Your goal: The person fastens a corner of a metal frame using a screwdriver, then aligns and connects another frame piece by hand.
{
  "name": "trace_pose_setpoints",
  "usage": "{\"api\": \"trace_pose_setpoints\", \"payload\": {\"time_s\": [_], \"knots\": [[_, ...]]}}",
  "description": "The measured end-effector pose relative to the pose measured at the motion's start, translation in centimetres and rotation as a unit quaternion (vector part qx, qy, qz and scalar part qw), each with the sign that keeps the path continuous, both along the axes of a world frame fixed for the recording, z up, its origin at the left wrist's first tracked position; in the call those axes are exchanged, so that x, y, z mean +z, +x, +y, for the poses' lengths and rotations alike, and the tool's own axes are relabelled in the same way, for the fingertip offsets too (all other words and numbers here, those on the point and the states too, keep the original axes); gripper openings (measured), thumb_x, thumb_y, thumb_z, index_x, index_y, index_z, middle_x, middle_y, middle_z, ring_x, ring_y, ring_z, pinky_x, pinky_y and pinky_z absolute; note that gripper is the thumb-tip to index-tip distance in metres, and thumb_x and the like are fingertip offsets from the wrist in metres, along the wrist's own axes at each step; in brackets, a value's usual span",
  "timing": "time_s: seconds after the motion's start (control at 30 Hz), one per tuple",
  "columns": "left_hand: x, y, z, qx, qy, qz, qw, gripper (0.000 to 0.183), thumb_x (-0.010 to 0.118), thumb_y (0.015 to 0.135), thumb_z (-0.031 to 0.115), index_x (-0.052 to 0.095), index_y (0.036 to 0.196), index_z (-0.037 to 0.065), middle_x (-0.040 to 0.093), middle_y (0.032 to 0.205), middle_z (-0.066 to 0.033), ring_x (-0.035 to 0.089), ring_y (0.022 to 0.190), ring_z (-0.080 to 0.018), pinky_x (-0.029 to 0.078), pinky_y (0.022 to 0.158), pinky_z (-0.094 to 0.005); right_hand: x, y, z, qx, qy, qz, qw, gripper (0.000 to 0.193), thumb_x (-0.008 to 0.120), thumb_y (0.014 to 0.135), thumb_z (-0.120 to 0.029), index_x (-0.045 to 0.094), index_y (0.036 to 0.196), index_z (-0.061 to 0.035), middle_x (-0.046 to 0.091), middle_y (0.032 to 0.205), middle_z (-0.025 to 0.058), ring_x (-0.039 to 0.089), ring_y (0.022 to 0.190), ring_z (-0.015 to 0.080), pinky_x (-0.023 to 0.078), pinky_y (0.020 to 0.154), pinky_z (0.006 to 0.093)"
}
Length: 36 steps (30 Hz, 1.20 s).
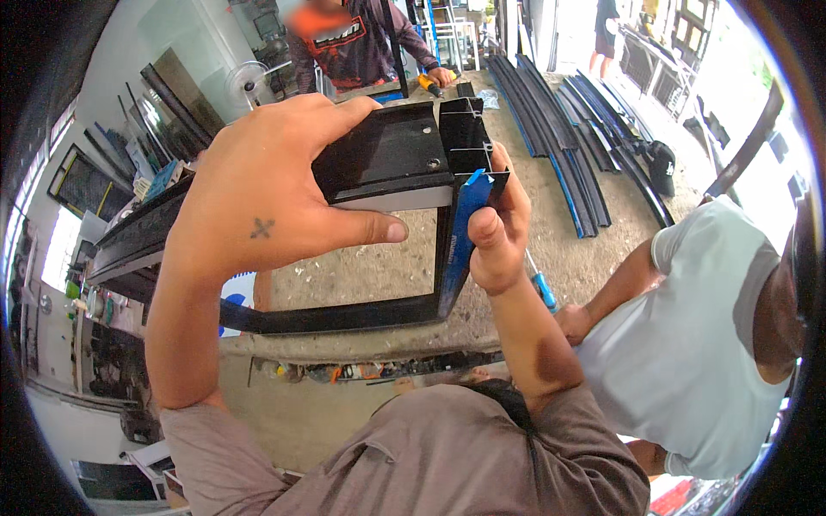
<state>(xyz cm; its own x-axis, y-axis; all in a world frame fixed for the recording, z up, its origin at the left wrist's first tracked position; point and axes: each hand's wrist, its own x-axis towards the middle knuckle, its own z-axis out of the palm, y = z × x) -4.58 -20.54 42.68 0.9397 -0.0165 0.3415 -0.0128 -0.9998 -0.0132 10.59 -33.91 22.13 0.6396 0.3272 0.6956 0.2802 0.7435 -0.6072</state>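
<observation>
A black metal frame [331, 322], rectangular and made of aluminium-like profiles, stands on the bench before me. Its upper bar [383, 159] lies in the grip of my left hand [249, 193], thumb below and fingers over the far side. Two small screws or holes show near that bar's right end. My right hand [506, 236] is closed around the right upright, thumb on the blue film [469, 215] that covers its face. At the corner, the upright's hollow, ribbed end [465, 129] meets the upper bar; whether they are fastened cannot be seen.
Long black profiles [559, 142] lie across the bench [516, 185] on the right, near a black cap [661, 168]. A blue-handled screwdriver [542, 291] rests close to my right forearm. One person [688, 318] stands at right; another [344, 52] stands opposite, near a yellow power tool [428, 84].
</observation>
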Motion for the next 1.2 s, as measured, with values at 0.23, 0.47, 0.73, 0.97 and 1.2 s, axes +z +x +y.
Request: {"api": "trace_pose_setpoints", "payload": {"time_s": [0.23,0.47,0.73,0.97,1.2], "knots": [[0.1,-0.2,0.2,-0.003,-0.009,-0.017,1.0,0.093,0.096,0.057,0.043,0.064,0.131,-0.003,0.069,0.103,-0.018,0.069,0.096,-0.036,0.053,0.086,-0.0396,-1.8,0.5,0.5,-0.015,0.012,0.014,1.0,0.104,0.072,0.09,-0.06,0.03,0.156,0.0079,0.053,0.148,0.0142,0.053,0.134,0.0214,0.039,0.115,0.0383],[0.4,-0.3,0.6,-0.007,0.025,-0.018,1.0,0.095,0.095,0.059,0.049,0.063,0.133,-0.002,0.068,0.118,-0.0241,0.068,0.108,-0.0398,0.053,0.095,-0.0415,-0.8,0.1,0.4,0.03,-0.005,0.013,0.999,0.103,0.072,0.091,-0.06,0.03,0.157,0.0062,0.055,0.147,0.014,0.056,0.131,0.0216,0.042,0.112,0.0386],[0.2,-0.8,0.1,0.015,0.007,-0.032,0.999,0.096,0.09,0.062,0.059,0.064,0.133,-0.001,0.066,0.127,-0.0247,0.066,0.116,-0.0421,0.052,0.1,-0.044,-2.1,-0.7,-0.4,0.041,-0.044,0.04,0.997,0.094,0.076,0.089,-0.058,0.041,0.15,0.0033,0.06,0.138,0.0116,0.059,0.126,0.0224,0.044,0.109,0.0391],[-0.3,-1.9,0.0,0.025,0.044,-0.056,0.997,0.098,0.088,0.062,0.064,0.064,0.134,0.002,0.067,0.125,-0.0246,0.066,0.115,-0.0419,0.052,0.098,-0.0449,-7.1,-1.9,-2.4,0.061,-0.15,0.062,0.985,0.084,0.087,0.083,-0.039,0.047,0.144,0.0011,0.062,0.134,0.0092,0.059,0.124,0.022,0.045,0.107,0.0387],[-1.2,-0.1,-1.2,-0.017,0.049,-0.086,0.995,0.1,0.09,0.057,0.053,0.061,0.139,0.004,0.065,0.128,-0.0207,0.064,0.116,-0.0412,0.049,0.101,-0.0448,-8.1,-2.5,-9.3,-0.084,-0.381,-0.032,0.92,0.118,0.094,0.074,-0.038,0.024,0.164,-0.0086,0.047,0.151,0.015,0.054,0.129,0.0267,0.045,0.106,0.0432]]}}
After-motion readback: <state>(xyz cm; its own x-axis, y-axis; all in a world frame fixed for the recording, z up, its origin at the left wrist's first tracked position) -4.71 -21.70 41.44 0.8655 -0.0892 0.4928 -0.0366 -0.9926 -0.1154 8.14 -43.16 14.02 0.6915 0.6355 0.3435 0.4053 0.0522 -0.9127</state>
